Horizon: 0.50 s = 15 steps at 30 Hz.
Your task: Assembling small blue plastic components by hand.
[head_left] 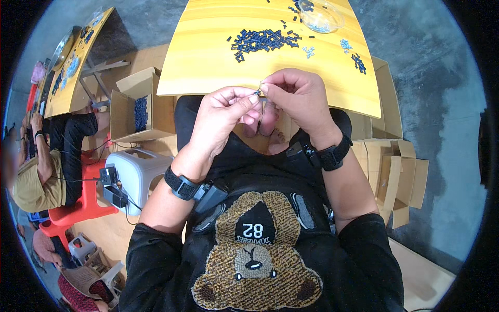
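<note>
My left hand (218,114) and my right hand (301,99) meet in front of me at the table's near edge. Between their pinched fingertips is a small dark piece (258,92), mostly covered by the fingers, so its exact shape cannot be made out. Both hands are closed at the fingertips. Just beyond them, on the yellow wooden table (208,73), lies a pile of small black parts (262,40). Small heaps of silvery bits (309,52) and another cluster of black parts (358,63) lie to the right of it.
A clear round bowl (322,18) with silvery bits stands at the table's far right. Left of me are a cardboard box (140,117) of dark parts and a grey-white stool (138,177) bearing black devices. Open cartons (403,182) stand right. Another person (39,174) sits at a second table (78,67).
</note>
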Available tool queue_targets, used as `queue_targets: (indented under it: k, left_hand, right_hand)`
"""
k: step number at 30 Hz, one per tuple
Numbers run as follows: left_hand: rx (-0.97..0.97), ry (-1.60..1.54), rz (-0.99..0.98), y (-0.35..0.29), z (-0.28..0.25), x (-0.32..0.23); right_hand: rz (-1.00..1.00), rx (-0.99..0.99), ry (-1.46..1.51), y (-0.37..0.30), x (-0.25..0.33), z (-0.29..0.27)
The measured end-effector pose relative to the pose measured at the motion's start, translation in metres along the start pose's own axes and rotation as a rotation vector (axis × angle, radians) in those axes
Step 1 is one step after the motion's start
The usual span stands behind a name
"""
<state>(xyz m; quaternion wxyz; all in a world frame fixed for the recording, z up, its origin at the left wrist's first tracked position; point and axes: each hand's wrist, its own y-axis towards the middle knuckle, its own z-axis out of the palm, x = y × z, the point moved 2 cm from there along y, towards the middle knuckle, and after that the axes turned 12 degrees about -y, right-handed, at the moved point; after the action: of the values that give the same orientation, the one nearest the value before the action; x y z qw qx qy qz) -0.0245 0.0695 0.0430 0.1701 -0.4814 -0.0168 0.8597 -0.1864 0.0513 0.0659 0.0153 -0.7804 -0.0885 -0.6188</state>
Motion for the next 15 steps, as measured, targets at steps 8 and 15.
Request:
queue_targets:
  k: [8, 15]
  left_hand:
    - [0.009, 0.014, 0.023, -0.001, 0.0017, -0.0004]
    - [-0.027, 0.004, 0.038, -0.0022, 0.0017, -0.0004]
  right_hand:
    - [-0.076, 0.003, -0.061, 0.0021, -0.005, -0.0013]
    - [0.008, 0.021, -0.004, 0.0007, -0.001, 0.002]
